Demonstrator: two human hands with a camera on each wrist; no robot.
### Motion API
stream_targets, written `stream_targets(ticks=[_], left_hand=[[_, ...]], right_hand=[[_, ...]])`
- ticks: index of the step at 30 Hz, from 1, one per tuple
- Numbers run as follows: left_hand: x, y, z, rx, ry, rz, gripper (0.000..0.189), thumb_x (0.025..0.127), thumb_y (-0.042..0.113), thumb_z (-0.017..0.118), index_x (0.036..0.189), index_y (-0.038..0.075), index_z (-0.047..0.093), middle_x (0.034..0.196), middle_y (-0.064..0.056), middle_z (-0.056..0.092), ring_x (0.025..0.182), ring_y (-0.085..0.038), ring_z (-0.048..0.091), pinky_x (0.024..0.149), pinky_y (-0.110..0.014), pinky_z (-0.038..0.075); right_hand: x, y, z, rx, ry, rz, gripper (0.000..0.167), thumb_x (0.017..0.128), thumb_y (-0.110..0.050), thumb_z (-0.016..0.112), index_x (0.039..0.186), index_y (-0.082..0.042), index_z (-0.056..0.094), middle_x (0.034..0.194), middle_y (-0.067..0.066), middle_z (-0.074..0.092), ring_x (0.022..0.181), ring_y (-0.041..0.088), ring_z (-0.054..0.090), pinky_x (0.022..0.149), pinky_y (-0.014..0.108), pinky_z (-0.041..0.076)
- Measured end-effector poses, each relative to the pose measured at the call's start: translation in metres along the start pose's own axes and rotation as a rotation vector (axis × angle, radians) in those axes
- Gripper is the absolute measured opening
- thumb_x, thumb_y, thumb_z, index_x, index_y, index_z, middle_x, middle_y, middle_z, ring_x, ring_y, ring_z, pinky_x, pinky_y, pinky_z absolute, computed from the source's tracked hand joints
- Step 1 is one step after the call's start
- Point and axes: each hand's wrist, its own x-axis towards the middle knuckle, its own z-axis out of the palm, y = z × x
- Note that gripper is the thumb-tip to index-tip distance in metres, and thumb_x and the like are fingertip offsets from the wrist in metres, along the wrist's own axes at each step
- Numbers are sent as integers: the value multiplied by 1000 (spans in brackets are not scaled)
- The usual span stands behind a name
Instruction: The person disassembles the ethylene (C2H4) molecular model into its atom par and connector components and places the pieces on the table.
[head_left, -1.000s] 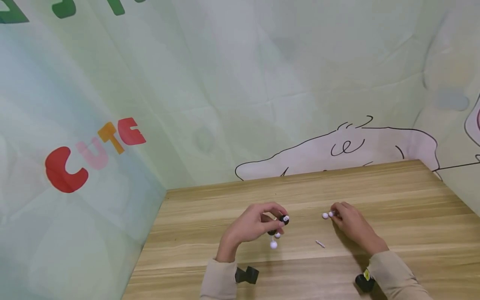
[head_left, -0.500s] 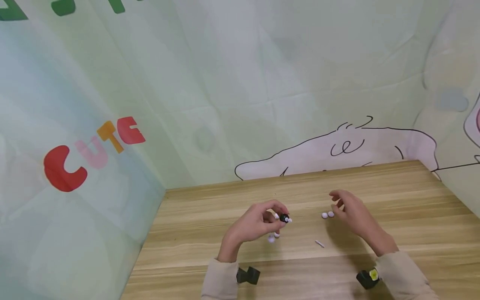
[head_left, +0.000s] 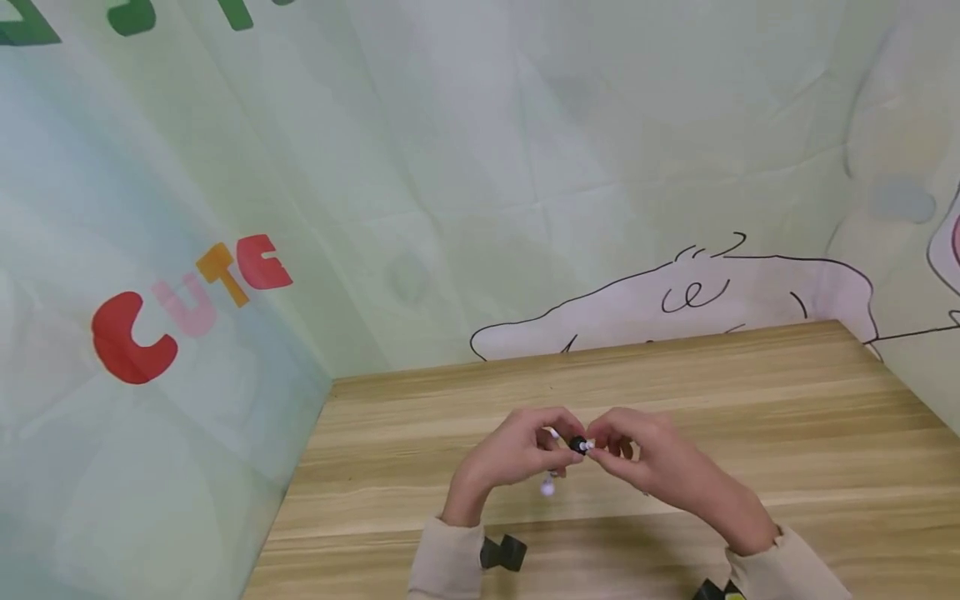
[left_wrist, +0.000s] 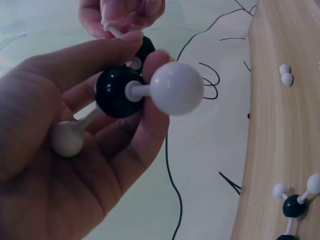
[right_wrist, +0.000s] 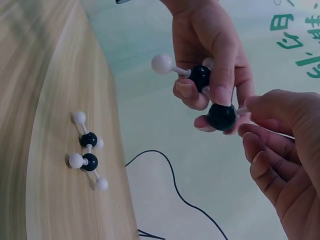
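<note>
My left hand (head_left: 513,450) pinches a ball-and-stick molecular model above the table. In the left wrist view, its nearer black ball (left_wrist: 112,92) carries a large white ball (left_wrist: 177,88) and another white ball (left_wrist: 68,139) on pegs. A second black ball (right_wrist: 221,116) is joined to it, between my left fingers and thumb. From the right comes my right hand (head_left: 660,462), whose thumb and forefinger pinch a white peg (right_wrist: 241,110) at that second black ball. Whether something else sits within the right fingertips is hidden.
Another model (right_wrist: 90,150), with black and white balls, lies on the wooden table (right_wrist: 55,200). Two loose white balls (left_wrist: 285,75) lie close together there, hidden in the head view. A printed cloth (head_left: 450,167) backs the table.
My right hand has left the two white balls on the table and moved left to meet the model in my left hand. The left hand has stayed nearly in place.
</note>
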Motion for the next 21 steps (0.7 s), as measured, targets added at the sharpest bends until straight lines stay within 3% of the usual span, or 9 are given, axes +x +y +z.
stream_targets(ticks=[4, 7, 16, 21], left_hand=[[0, 2, 1, 27, -7, -9, 20, 88, 5, 67, 107, 9, 63, 94, -10, 67, 64, -17, 66, 63, -34, 57], [0, 4, 1, 50, -18, -3, 21, 88, 6, 67, 108, 11, 64, 92, -9, 67, 60, -11, 64, 60, -29, 57], [3, 7, 3, 125, -29, -7, 9, 87, 11, 70, 95, 14, 66, 83, -1, 66, 54, -10, 62, 56, -26, 55], [5, 9, 1, 148, -79, -12, 6, 87, 11, 70, 90, 13, 64, 81, 3, 66, 52, -11, 62, 55, -22, 52]], right_hand=[[-1, -2, 3, 1, -9, -30, 21, 80, -1, 73, 92, -15, 63, 80, -11, 63, 66, -5, 51, 54, 15, 46], [-1, -4, 4, 0, -47, 13, 20, 82, -1, 72, 92, -15, 62, 81, -10, 64, 67, -5, 52, 55, 15, 48], [0, -8, 9, -13, -79, 46, 17, 84, 1, 67, 89, -14, 61, 79, -9, 61, 69, -3, 52, 57, 16, 48], [-1, -8, 7, 31, -82, 70, 19, 84, 3, 66, 87, -15, 61, 78, -8, 62, 68, -4, 53, 57, 17, 49]])
